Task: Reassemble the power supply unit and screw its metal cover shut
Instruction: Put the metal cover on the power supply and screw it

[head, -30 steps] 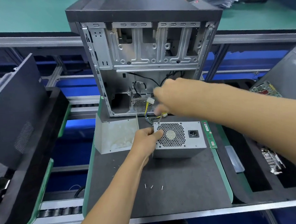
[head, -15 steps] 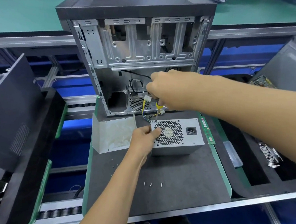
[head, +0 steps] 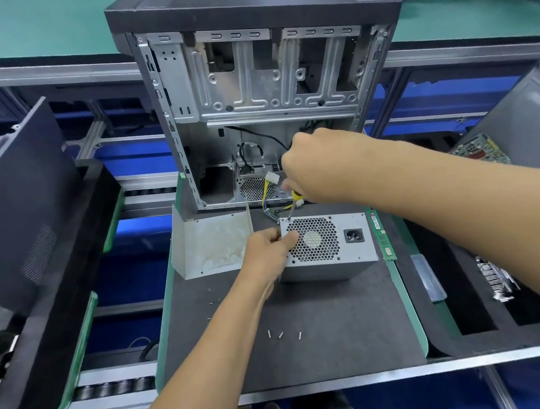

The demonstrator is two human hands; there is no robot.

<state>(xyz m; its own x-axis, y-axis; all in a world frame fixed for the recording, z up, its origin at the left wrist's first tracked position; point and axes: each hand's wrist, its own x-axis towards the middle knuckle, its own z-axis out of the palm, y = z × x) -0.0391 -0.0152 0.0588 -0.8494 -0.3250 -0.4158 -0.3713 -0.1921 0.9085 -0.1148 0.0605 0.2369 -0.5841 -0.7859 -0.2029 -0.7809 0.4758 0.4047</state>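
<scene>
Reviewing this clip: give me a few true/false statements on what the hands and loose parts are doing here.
1. The right hand holds a screwdriver tipped at the power supply corner. True.
2. The left hand lies flat on the mat. False: it grips the power supply's left edge.
3. Three loose screws lie on the mat. True.
4. The power supply sits inside the computer case. False: it rests on the mat before it.
</scene>
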